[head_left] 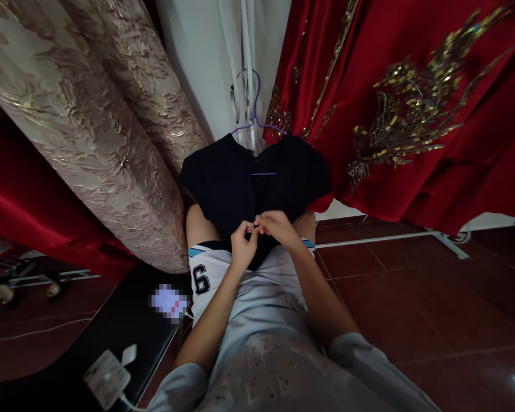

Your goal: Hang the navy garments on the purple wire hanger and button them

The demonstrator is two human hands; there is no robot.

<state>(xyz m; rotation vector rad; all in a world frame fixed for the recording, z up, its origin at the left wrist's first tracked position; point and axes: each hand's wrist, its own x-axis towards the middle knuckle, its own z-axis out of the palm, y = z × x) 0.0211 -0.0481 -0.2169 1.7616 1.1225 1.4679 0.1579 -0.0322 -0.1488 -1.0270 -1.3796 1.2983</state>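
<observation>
A dark, short-sleeved shirt (223,177) hangs on a purple wire hanger (256,106), its lower part lying across my lap between my thighs. My left hand (244,243) is pinched at the shirt's front edge, thumb against fingertips. Right beside it, my right hand (277,225) also has its fingers closed on the front edge, and the fingertips of both hands nearly meet. Any button or other small part between them is too small to make out. Above the hands the shirt's front falls open, showing the hanger's purple bottom bar.
Pink-beige brocade cloth (124,131) hangs at left. Red satin cloth with gold sequins (403,109) hangs at right, above a white rack's foot bar (377,239). A black bench (64,372) at lower left holds a blurred lit screen (169,301) and a corded pale square device (107,379).
</observation>
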